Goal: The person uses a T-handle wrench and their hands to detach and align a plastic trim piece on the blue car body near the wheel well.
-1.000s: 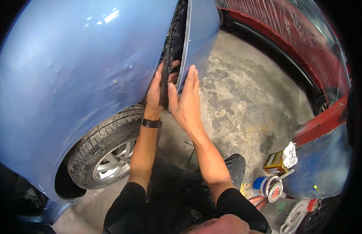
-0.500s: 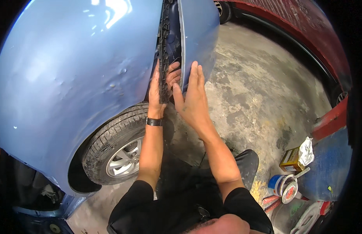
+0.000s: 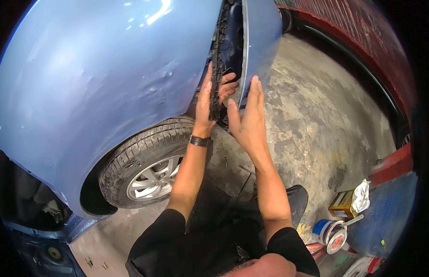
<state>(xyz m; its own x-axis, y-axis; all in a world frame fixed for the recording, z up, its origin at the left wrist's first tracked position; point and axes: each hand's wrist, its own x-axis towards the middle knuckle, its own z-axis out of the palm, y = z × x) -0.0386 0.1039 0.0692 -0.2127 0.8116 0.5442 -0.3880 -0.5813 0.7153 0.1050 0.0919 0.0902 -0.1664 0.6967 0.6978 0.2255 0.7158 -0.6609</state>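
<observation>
My left hand (image 3: pixel 205 101), a black watch (image 3: pixel 198 140) on its wrist, is closed around the lower end of a black ribbed plastic strip (image 3: pixel 217 60). Several curled fingers show on the strip's right side. The strip runs upright along the edge of a blue car body panel (image 3: pixel 117 60), above the wheel (image 3: pixel 149 166). Across a dark gap stands a separate blue bumper cover (image 3: pixel 261 37). My right hand (image 3: pixel 250 121) lies against its lower edge with fingers stretched and thumb apart.
A T-shaped metal tool (image 3: pixel 245 180) stands by my legs. At the lower right are a blue paint can (image 3: pixel 324 231), a yellow tin (image 3: pixel 342 203) and a blue drum (image 3: pixel 385 217). A dark red vehicle (image 3: pixel 362 41) borders the concrete floor (image 3: pixel 316 106) on the far right.
The view has shifted, so car panels, strip and both hands sit farther right in the picture. Both hands keep about the same places on the strip and cover. More of the T-shaped tool shows.
</observation>
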